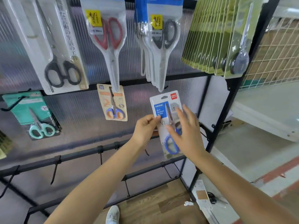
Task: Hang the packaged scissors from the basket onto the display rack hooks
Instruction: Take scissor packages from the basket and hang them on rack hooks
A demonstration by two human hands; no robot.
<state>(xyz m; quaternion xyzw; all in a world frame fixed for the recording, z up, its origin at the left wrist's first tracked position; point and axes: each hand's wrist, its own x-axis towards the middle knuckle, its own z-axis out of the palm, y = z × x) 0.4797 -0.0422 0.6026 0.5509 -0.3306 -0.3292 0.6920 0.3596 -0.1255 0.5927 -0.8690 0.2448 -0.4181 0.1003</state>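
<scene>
Packaged scissors (167,122) hang near the display rack's (215,120) right post, pinched by the left hand (146,128) while the open right hand (184,128) steadies it; the top slot should slide fully onto the hook.

Left hand (146,129) pinches blue-handled scissors pack (165,110); right hand (186,130) flat, fingers spread, over it.

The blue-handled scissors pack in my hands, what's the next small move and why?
Probably lift the blue-handled scissors pack so its top slot meets a hook. The left hand pinches its edge, the right hand lies open across its front, and whether it is hooked yet cannot be told.
</scene>
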